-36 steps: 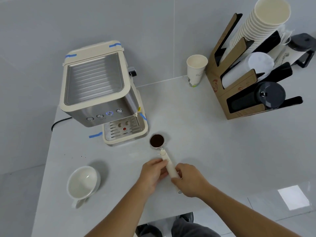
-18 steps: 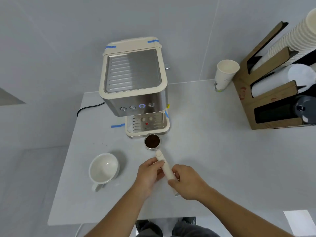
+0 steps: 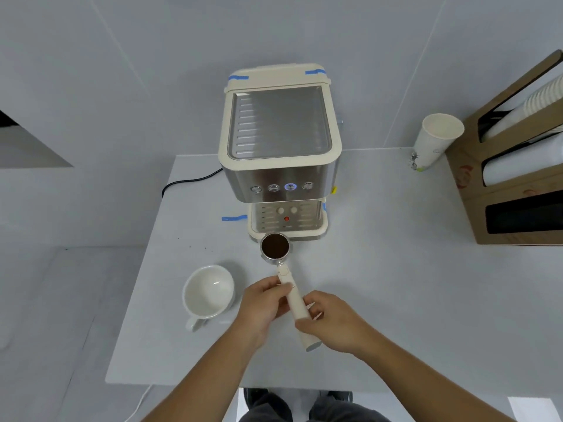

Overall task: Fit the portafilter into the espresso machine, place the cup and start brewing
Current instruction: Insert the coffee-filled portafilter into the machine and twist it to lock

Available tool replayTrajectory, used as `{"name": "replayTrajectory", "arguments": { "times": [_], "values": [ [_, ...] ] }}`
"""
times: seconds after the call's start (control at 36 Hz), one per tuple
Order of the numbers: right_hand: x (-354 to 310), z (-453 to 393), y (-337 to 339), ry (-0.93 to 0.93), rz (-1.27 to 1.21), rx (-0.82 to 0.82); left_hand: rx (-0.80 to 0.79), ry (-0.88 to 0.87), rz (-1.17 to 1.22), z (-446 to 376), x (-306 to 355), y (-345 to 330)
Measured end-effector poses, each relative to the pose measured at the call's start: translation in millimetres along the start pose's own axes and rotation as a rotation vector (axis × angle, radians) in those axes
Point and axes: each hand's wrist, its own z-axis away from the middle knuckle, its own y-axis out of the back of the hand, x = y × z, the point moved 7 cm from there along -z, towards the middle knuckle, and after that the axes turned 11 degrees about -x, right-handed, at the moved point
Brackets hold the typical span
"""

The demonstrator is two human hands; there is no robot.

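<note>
A cream and steel espresso machine (image 3: 278, 141) stands at the back of the white table, one blue button lit on its front. The portafilter (image 3: 275, 246), a steel basket full of dark coffee grounds with a long cream handle, hovers just in front of the machine's drip tray (image 3: 307, 231). My left hand (image 3: 262, 303) grips the handle's middle from the left, and my right hand (image 3: 332, 321) holds its rear end from the right. A white ceramic cup (image 3: 208, 290) sits on the table left of my hands, its handle pointing toward me.
A paper cup (image 3: 434, 141) stands at the back right beside a cardboard organizer (image 3: 515, 166) holding cup stacks and lids. A black power cord (image 3: 189, 179) runs left from the machine. Blue tape marks (image 3: 233, 218) lie by the drip tray. The table's left edge (image 3: 137, 269) is near the cup.
The view has swung so the machine sits centred and closer. Both hands have carried the portafilter forward until its basket is at the drip tray's front edge.
</note>
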Motion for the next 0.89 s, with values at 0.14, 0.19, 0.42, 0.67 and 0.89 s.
{"name": "replayTrajectory", "arguments": {
  "times": [0.14, 0.19, 0.42, 0.67, 0.89],
  "values": [
    [-1.4, -3.4, -3.9, -0.015, -0.121, -0.024, -0.018, -0.009, -0.024, -0.4, 8.8, 4.2],
    [-2.1, -5.5, -5.4, -0.012, -0.181, -0.041, -0.034, -0.008, -0.028, -0.5, 12.2, 4.1],
    [-5.6, -9.5, -9.8, 0.008, -0.396, -0.123, -0.084, 0.011, -0.069, -0.5, 26.4, 0.9],
    [-12.0, -7.9, -11.5, 0.045, -0.488, -0.199, -0.156, 0.037, -0.124, -5.1, 34.7, -0.2],
    [-13.8, -7.4, -10.3, 0.063, -0.485, -0.197, -0.180, 0.044, -0.174, -6.4, 38.8, -3.5]
  ]
}}
